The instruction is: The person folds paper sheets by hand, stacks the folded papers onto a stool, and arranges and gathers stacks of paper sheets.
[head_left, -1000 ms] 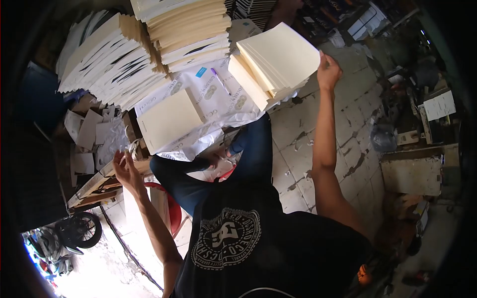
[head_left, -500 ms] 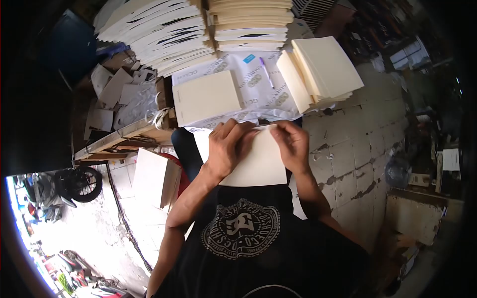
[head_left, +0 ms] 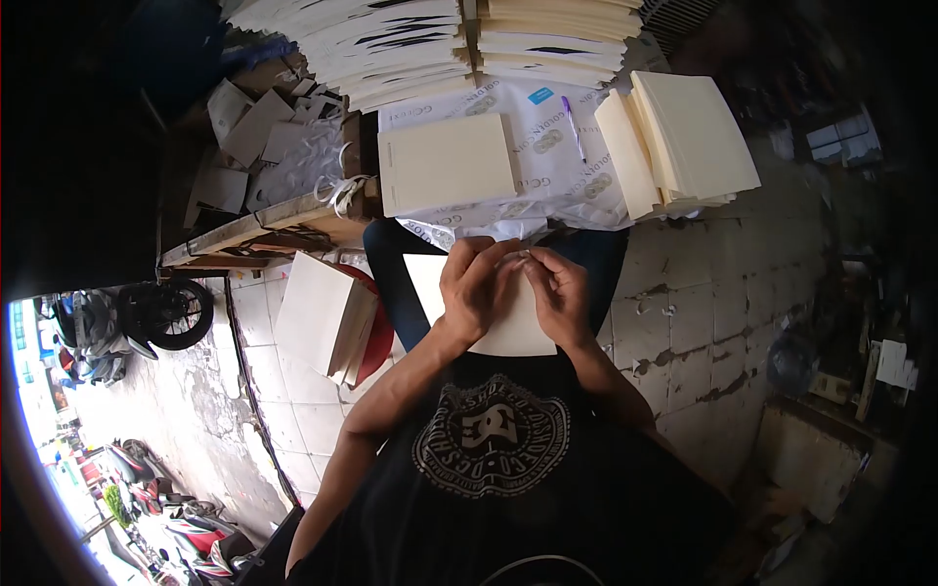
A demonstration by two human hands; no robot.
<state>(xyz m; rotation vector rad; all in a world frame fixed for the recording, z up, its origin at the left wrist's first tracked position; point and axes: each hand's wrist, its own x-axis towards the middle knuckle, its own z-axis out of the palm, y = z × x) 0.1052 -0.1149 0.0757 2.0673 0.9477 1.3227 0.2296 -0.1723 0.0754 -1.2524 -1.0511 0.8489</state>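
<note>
A cream paper piece (head_left: 513, 337), a sheet or thin booklet, lies across my lap, partly covered by my hands. Over its far part, my left hand (head_left: 474, 291) has its fingers curled and closed. My right hand (head_left: 557, 296) meets it there in a pinch, thumb against fingers. A small whitish bit shows between the fingertips, too small to name. Just beyond the hands, a cream booklet (head_left: 447, 164) rests flat on the table's printed white paper covering (head_left: 542, 181).
Tall stacks of folded paper (head_left: 557, 39) stand at the back. To the right, a leaning bundle of cream booklets (head_left: 689, 142) sits on the table edge. A purple pen (head_left: 574, 127) lies between. At lower left are a thick paper block (head_left: 322, 308) on something red and a wooden shelf (head_left: 269, 230) with scraps.
My hands have come closer together, the right moving left so that the fingertips meet. The camera view has shifted, moving the table things rightward in the picture.
</note>
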